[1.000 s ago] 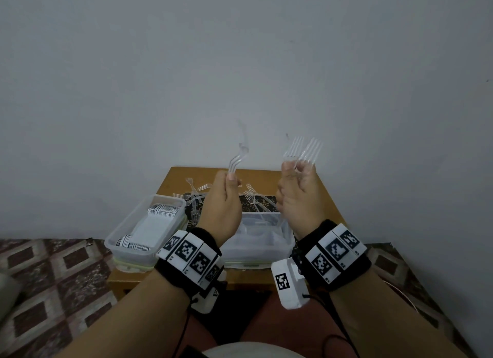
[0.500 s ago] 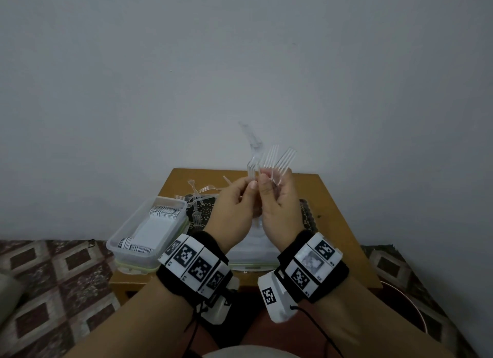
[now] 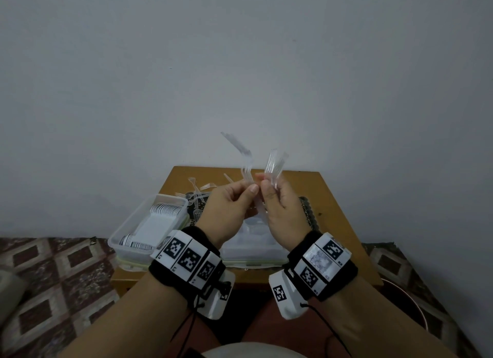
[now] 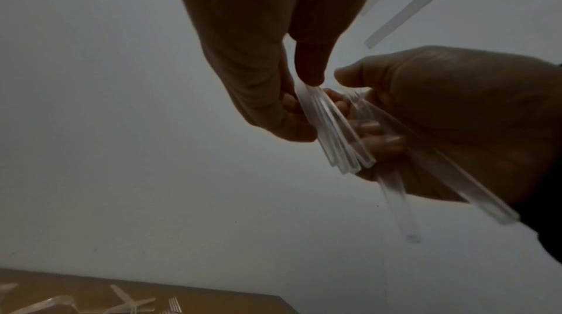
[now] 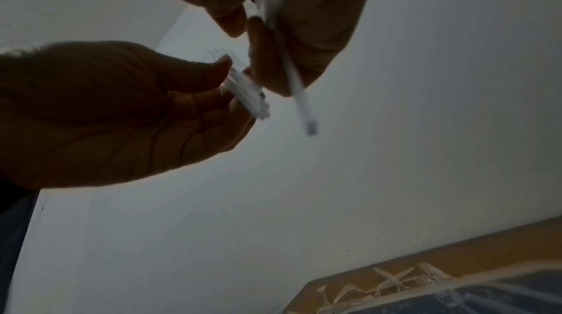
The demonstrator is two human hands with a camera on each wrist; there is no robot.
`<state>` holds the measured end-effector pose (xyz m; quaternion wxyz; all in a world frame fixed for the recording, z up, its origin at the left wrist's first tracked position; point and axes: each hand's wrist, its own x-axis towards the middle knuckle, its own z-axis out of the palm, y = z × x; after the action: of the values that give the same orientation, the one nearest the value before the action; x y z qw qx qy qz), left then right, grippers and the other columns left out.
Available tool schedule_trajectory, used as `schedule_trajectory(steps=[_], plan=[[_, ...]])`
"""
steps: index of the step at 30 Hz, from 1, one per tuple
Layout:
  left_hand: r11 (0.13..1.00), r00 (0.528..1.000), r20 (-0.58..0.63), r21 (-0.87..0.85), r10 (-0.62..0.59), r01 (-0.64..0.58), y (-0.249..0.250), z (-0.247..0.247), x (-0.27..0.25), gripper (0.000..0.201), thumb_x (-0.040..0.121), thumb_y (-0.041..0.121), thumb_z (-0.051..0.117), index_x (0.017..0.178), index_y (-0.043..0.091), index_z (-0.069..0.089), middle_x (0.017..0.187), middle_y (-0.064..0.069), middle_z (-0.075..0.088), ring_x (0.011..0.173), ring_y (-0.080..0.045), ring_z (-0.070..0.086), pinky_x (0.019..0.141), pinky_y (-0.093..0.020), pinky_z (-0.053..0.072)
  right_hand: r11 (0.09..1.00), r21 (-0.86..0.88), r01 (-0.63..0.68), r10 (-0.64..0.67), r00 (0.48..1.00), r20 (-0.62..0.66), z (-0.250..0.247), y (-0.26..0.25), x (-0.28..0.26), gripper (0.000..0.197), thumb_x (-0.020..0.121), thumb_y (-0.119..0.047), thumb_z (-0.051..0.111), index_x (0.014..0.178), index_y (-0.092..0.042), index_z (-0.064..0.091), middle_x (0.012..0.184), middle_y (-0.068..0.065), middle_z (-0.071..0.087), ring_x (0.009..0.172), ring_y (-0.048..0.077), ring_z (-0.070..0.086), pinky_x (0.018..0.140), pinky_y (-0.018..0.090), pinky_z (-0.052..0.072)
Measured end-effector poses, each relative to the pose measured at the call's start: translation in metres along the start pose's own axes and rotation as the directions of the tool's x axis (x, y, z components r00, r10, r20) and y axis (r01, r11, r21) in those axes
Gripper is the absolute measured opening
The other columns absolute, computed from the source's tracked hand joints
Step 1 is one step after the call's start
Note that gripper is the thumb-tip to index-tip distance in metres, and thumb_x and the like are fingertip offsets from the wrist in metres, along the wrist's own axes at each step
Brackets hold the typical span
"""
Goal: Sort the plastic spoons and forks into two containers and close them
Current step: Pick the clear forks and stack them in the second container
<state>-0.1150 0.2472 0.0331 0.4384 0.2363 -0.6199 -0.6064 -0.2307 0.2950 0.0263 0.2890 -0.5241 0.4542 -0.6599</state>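
Both hands are raised above the table. My left hand (image 3: 249,188) pinches one clear plastic fork (image 3: 244,155) by its tines, and the handle points up and to the left. My right hand (image 3: 268,184) grips a bunch of clear forks (image 3: 276,164), tines up; their handles hang out below the palm (image 4: 486,199). The fingertips of the two hands nearly touch. An open clear container (image 3: 120,240) at the left holds stacked white spoons (image 3: 165,211). A second clear container (image 3: 253,253) lies under my hands, its contents mostly hidden. Loose forks (image 3: 197,195) lie behind the containers.
The small wooden table (image 3: 333,211) stands against a plain grey wall. A dark patterned mat (image 3: 306,211) lies under the containers. Patterned floor (image 3: 53,277) shows on both sides. My knees are just under the table's near edge.
My hands, apart a second ago, have come together in front of me. The left hand's fork now tilts up to the left, beside the right hand's bunch.
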Motion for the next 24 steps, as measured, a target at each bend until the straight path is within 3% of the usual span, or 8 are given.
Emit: schedule_trajectory(steps=[2, 4, 6, 12, 15, 17, 21, 24], plan=[[1.0, 1.0, -0.003, 0.022, -0.015, 0.015, -0.002, -0.001, 0.001, 0.021, 0.099, 0.009, 0.051, 0.107, 0.005, 0.07, 0.098, -0.019, 0.071, 0.086, -0.019, 0.067, 0.082, -0.034, 0.059, 0.999, -0.042, -0.019, 0.018, 1.0, -0.012, -0.006, 0.0, 0.002, 0.008, 0.104, -0.019, 0.04, 0.11, -0.015, 0.043, 0.089, -0.006, 0.058, 0.08, 0.004, 0.06, 0.071, 0.027, 0.052], [0.999, 0.999, -0.018, 0.03, -0.032, 0.032, -0.003, -0.002, 0.002, 0.019, 0.098, 0.01, 0.052, 0.102, 0.009, 0.07, 0.094, -0.013, 0.072, 0.085, -0.015, 0.068, 0.08, -0.031, 0.059, 0.994, -0.104, -0.024, 0.02, 0.999, -0.041, -0.014, 0.001, 0.005, 0.002, 0.104, -0.018, 0.038, 0.105, -0.019, 0.04, 0.079, -0.006, 0.047, 0.063, -0.002, 0.048, 0.059, 0.019, 0.042], [0.998, 0.999, -0.026, 0.035, -0.043, 0.044, -0.004, -0.002, 0.002, 0.019, 0.098, 0.01, 0.053, 0.097, 0.014, 0.071, 0.091, -0.008, 0.072, 0.084, -0.013, 0.067, 0.078, -0.029, 0.058, 0.991, -0.127, -0.04, 0.033, 0.998, -0.061, -0.017, -0.001, 0.008, 0.011, 0.103, -0.016, 0.038, 0.096, -0.025, 0.038, 0.075, -0.006, 0.042, 0.057, -0.001, 0.042, 0.054, 0.015, 0.035], [0.995, 0.997, -0.002, 0.058, -0.083, 0.083, -0.004, 0.001, 0.002, 0.021, 0.099, 0.012, 0.051, 0.11, 0.006, 0.068, 0.099, -0.012, 0.07, 0.092, -0.016, 0.065, 0.089, -0.037, 0.056, 0.99, -0.134, -0.037, 0.018, 0.99, -0.142, -0.018, -0.004, 0.008, 0.008, 0.097, -0.019, 0.056, 0.092, -0.025, 0.055, 0.075, -0.015, 0.062, 0.068, -0.005, 0.059, 0.066, 0.017, 0.047], [0.993, 0.994, 0.036, 0.062, -0.101, 0.099, -0.004, 0.003, 0.0, 0.02, 0.099, 0.012, 0.05, 0.107, 0.009, 0.068, 0.096, -0.008, 0.07, 0.092, -0.017, 0.066, 0.091, -0.037, 0.056, 0.996, -0.065, -0.067, 0.052, 0.977, -0.207, -0.016, -0.01, 0.006, 0.004, 0.093, -0.025, 0.062, 0.09, -0.023, 0.063, 0.072, -0.017, 0.066, 0.073, 0.001, 0.061, 0.075, 0.027, 0.051], [0.992, 0.99, 0.078, 0.057, -0.115, 0.111, -0.004, 0.005, -0.002, 0.019, 0.099, 0.011, 0.05, 0.102, 0.012, 0.069, 0.093, -0.005, 0.071, 0.09, -0.016, 0.066, 0.089, -0.034, 0.056, 0.993, 0.054, -0.106, 0.115, 0.969, -0.219, -0.013, -0.016, 0.006, 0.009, 0.094, -0.024, 0.061, 0.092, -0.017, 0.065, 0.076, -0.008, 0.067, 0.076, 0.012, 0.061, 0.078, 0.039, 0.053], [0.993, 0.984, 0.14, 0.044, -0.114, 0.109, -0.004, 0.007, -0.002, 0.021, 0.1, 0.009, 0.048, 0.105, 0.007, 0.068, 0.094, -0.008, 0.071, 0.09, -0.019, 0.067, 0.09, -0.035, 0.056, 0.939, 0.305, -0.16, 0.231, 0.949, -0.215, -0.005, -0.021, 0.005, 0.016, 0.095, -0.018, 0.057, 0.103, -0.005, 0.063, 0.113, 0.031, 0.062, 0.104, 0.041, 0.06, 0.097, 0.056, 0.047], [0.993, 0.978, 0.178, 0.074, -0.107, 0.095, -0.002, 0.007, -0.002, 0.022, 0.101, 0.009, 0.047, 0.104, 0.005, 0.068, 0.089, -0.005, 0.072, 0.087, -0.017, 0.068, 0.088, -0.034, 0.056, 0.922, 0.355, -0.157, 0.248, 0.942, -0.225, -0.002, -0.021, 0.005, 0.01, 0.093, -0.013, 0.059, 0.099, -0.005, 0.06, 0.092, 0.017, 0.065, 0.084, 0.026, 0.062, 0.086, 0.047, 0.05]])
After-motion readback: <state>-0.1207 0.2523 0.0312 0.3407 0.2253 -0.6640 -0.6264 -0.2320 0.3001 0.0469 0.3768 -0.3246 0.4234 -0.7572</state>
